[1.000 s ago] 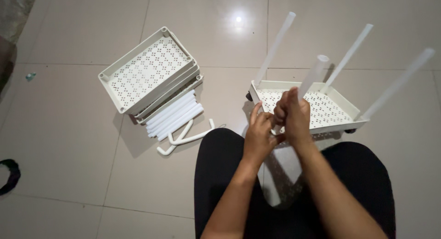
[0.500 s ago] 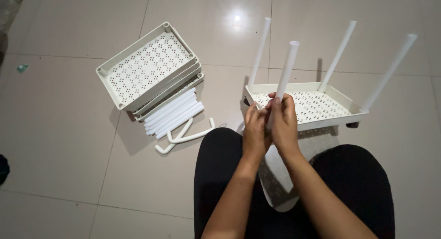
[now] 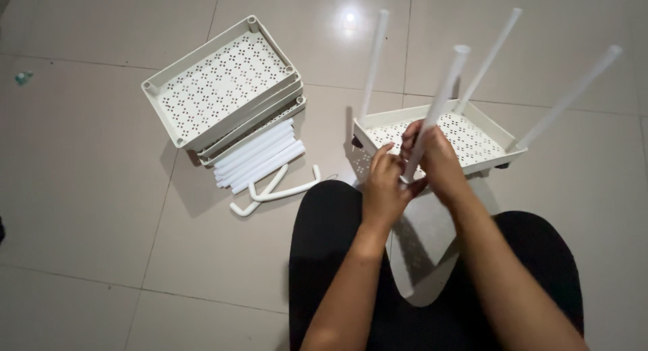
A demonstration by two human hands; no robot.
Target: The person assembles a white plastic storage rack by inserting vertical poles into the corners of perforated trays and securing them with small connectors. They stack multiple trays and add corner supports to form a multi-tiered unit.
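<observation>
Head view: right hand (image 3: 435, 158) clamped round lower part of long white plastic tube (image 3: 439, 104); tube's long axis runs from hand toward one o'clock, top end tilted away; left hand (image 3: 383, 182) at eight o'clock of right hand, fingers curled at tube's foot, whether gripping it cannot tell; foot sits at near left corner of cream perforated plastic tray (image 3: 496, 131), right hand nearer; three more white tubes (image 3: 487, 59) upright in other corners; stack of same trays (image 3: 223, 88) at ten o'clock, well apart.
</observation>
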